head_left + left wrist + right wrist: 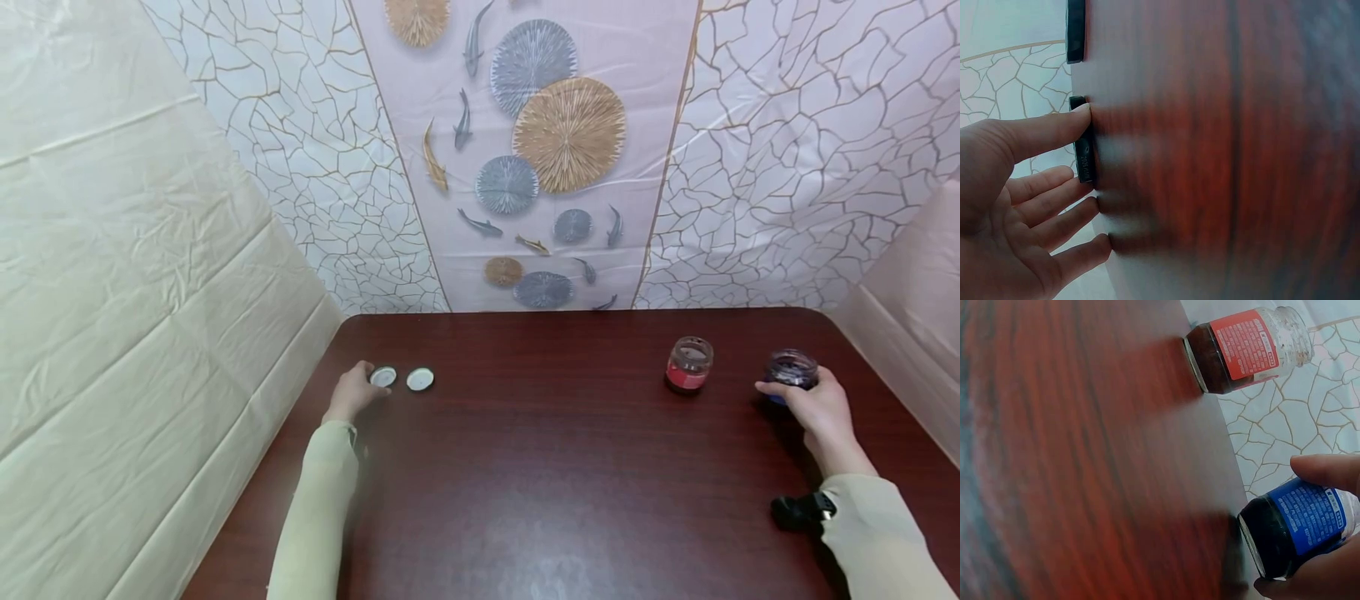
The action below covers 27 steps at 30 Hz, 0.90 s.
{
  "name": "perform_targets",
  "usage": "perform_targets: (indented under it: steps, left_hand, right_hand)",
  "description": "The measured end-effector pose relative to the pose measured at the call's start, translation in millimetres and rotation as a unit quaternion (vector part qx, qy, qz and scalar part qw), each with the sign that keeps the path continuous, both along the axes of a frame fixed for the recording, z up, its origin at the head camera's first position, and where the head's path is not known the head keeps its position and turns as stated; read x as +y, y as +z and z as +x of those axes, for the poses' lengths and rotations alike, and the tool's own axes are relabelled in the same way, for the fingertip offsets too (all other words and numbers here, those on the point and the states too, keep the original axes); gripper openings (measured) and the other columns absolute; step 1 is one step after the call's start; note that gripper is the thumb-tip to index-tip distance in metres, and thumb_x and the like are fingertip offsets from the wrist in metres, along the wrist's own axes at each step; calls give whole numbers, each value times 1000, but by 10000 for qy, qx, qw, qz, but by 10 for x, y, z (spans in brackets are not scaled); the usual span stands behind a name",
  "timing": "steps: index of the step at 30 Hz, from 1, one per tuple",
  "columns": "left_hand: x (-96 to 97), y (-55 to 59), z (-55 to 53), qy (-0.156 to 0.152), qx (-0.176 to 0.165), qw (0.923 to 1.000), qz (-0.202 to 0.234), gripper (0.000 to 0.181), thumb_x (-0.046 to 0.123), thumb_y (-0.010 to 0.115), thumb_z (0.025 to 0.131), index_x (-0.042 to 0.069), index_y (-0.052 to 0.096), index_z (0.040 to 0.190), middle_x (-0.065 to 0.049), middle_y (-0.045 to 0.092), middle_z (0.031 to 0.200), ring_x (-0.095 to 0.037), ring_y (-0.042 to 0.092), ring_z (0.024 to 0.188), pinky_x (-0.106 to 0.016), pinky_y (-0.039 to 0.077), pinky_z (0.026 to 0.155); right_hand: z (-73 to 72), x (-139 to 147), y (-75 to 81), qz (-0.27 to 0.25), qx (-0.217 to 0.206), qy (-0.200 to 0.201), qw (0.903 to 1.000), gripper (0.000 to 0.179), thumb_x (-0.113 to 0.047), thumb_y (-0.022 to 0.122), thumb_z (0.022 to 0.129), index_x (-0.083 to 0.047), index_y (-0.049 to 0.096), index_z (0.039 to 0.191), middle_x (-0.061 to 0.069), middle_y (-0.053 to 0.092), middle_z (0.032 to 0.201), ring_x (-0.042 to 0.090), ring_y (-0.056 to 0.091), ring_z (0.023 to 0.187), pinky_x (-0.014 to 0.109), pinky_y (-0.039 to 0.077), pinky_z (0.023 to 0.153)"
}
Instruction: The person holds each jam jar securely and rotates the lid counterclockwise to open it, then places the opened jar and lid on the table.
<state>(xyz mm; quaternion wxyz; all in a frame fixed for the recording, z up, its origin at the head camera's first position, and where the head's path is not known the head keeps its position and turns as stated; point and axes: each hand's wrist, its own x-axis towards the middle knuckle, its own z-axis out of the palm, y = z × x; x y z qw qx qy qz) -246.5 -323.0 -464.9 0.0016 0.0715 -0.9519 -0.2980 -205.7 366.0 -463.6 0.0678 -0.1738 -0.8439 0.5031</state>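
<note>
At the far left of the table, my left hand [356,393] has its thumb and fingers about the rim of a jar lid [383,377], which lies with its pale inner side up. A second lid [420,379] lies just to the right of it. In the left wrist view, my thumb tip presses one edge of the dark-rimmed lid [1084,147], with fingertips at the opposite edge. My right hand [823,410] grips an uncapped glass jar with a blue label [1309,515], dark contents inside. Left of it stands another open jar with a red label [1244,347].
The dark wooden table [525,467] reaches back to a patterned cloth wall [570,167]. Pale cloth [150,292] hangs along the left side, and more hangs on the right. A black strap-like device [801,512] sits at the right wrist.
</note>
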Motion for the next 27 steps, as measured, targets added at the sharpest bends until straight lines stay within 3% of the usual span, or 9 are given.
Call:
perform_targets:
  steps: [4, 11, 18, 27]
  left_hand:
    - [-13, -13, -7, -11, -27, 10000, -40, 64, 17, 79, 85, -9, 49, 136, -31, 59, 129, -45, 58, 115, -56, 46, 99]
    - [-2, -3, 8, 0, -47, 10000, -8, 64, 17, 79, 86, -8, 49, 136, -30, 59, 128, -44, 59, 114, -56, 46, 99]
    - [3, 8, 16, -10, -55, 10000, -11, 64, 17, 77, 87, -9, 47, 137, -31, 57, 131, -45, 57, 117, -56, 46, 100]
    - [6, 9, 16, -77, -52, 9999, -54, 65, 17, 76, 88, -9, 46, 138, -32, 56, 133, -46, 56, 119, -56, 45, 101]
  right_hand:
    - [16, 13, -14, -16, -26, -50, 10000, 86, -29, 70, 94, 14, 20, 151, 34, 33, 148, 40, 40, 114, 23, 41, 79]
    - [29, 44, -32, -78, 33, -111, 9999, 88, -30, 74, 91, 13, 24, 150, 28, 39, 140, 31, 44, 105, 12, 38, 69]
    - [27, 76, -43, -86, 42, 41, 9999, 90, -34, 73, 91, 14, 24, 149, 29, 39, 138, 33, 43, 105, 10, 37, 64]
    - [37, 84, -49, -80, -114, 58, 9999, 92, -36, 70, 93, 13, 19, 152, 31, 33, 146, 38, 40, 113, 21, 40, 79]
